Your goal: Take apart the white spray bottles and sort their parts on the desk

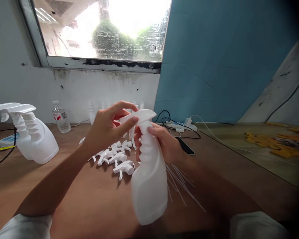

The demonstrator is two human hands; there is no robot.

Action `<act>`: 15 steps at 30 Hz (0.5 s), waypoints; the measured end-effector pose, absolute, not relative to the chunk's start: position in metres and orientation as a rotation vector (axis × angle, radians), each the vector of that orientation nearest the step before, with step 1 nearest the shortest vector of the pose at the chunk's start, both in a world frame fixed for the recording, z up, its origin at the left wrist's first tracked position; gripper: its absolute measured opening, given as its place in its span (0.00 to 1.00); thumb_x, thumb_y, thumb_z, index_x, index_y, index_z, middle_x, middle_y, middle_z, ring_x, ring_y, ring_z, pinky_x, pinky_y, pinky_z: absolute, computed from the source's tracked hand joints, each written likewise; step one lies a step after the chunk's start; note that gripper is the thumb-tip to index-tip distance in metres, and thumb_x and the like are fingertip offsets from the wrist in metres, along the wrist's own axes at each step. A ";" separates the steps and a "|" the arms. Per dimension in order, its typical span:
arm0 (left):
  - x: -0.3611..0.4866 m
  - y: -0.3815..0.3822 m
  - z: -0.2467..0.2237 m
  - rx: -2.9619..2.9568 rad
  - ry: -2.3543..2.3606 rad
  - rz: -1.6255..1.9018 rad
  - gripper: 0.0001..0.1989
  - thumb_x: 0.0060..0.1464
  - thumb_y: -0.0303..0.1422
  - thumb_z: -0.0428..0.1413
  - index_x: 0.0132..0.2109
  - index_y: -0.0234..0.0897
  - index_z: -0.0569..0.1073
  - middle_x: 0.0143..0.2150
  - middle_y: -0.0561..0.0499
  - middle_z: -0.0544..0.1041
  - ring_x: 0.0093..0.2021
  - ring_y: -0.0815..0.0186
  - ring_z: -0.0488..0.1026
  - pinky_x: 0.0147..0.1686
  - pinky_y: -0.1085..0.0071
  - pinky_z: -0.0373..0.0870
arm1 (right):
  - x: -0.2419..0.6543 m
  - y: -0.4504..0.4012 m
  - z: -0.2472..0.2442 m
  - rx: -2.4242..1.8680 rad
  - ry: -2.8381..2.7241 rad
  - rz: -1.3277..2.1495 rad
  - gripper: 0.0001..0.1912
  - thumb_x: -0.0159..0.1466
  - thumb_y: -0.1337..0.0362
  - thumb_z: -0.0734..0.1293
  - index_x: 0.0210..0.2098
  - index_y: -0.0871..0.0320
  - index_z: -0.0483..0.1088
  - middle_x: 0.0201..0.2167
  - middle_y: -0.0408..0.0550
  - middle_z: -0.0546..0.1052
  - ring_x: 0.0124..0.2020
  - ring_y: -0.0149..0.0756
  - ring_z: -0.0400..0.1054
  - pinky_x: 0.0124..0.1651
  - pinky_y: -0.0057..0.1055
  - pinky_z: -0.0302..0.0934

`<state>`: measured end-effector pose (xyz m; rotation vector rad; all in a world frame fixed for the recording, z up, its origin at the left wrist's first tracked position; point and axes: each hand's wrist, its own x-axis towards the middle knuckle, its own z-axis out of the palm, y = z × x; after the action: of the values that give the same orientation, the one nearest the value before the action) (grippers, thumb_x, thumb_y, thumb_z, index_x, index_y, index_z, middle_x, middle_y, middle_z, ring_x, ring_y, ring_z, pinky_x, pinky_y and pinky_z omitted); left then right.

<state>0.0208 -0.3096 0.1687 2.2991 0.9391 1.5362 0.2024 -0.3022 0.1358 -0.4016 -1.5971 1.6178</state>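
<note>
A white spray bottle (pixel 150 186) is held up over the brown table, slightly tilted, with a white trigger head (pixel 146 115) seated on its neck. My left hand (pixel 112 124) is closed on the trigger head, thumb and fingers on its left part. Around the bottle's neck, just below the head, my right hand (pixel 168 142) is wrapped; some of its fingers are hidden behind the bottle. Several loose white trigger heads (pixel 123 167) lie on the table behind and left of the bottle. Thin white tubes (pixel 181 182) lie to its right, partly under my right forearm.
Two white spray bottles with heads (pixel 41 142) stand at the left, near a clear water bottle (pixel 61 118). More white bottles (pixel 91 113) stand by the wall behind my hands. A phone (pixel 186 146), cables and a power strip (pixel 180 126) lie at the back right.
</note>
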 end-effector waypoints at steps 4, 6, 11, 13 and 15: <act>0.019 -0.307 0.171 2.257 0.880 1.604 0.11 0.56 0.38 0.56 0.44 0.40 0.76 0.32 0.51 0.78 0.22 0.74 0.69 0.21 0.77 0.71 | 0.201 -0.300 0.135 -0.303 -1.497 1.760 0.17 0.62 0.53 0.57 0.44 0.59 0.61 0.31 0.48 0.71 0.27 0.38 0.70 0.28 0.37 0.67; 0.018 -0.309 0.172 2.244 0.896 1.642 0.11 0.55 0.39 0.56 0.43 0.40 0.77 0.34 0.51 0.79 0.24 0.73 0.71 0.21 0.77 0.71 | 0.198 -0.302 0.133 -0.284 -1.507 1.786 0.17 0.63 0.53 0.57 0.44 0.58 0.61 0.33 0.48 0.70 0.28 0.37 0.70 0.31 0.37 0.68; 0.010 -0.316 0.179 2.288 0.928 1.615 0.08 0.52 0.36 0.59 0.39 0.41 0.80 0.35 0.50 0.79 0.29 0.70 0.74 0.25 0.76 0.74 | 0.188 -0.305 0.124 -0.275 -1.605 1.705 0.14 0.64 0.54 0.60 0.45 0.55 0.60 0.36 0.47 0.69 0.33 0.35 0.69 0.38 0.37 0.68; 0.005 -0.318 0.181 2.312 0.904 1.605 0.08 0.52 0.35 0.60 0.39 0.42 0.80 0.34 0.51 0.79 0.31 0.69 0.75 0.27 0.74 0.75 | 0.186 -0.303 0.122 -0.272 -1.641 1.637 0.15 0.64 0.53 0.60 0.46 0.54 0.60 0.37 0.47 0.68 0.34 0.35 0.69 0.39 0.36 0.68; 0.001 -0.319 0.183 2.326 0.898 1.607 0.08 0.51 0.35 0.60 0.39 0.43 0.80 0.34 0.50 0.79 0.32 0.69 0.75 0.29 0.73 0.75 | 0.184 -0.301 0.122 -0.273 -1.672 1.602 0.16 0.65 0.52 0.59 0.48 0.53 0.60 0.39 0.48 0.68 0.35 0.35 0.69 0.39 0.36 0.67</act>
<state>0.0010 -0.3189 0.1833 2.3262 0.8980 1.6071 0.1838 -0.3014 0.1219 -0.2727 -1.6717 1.6021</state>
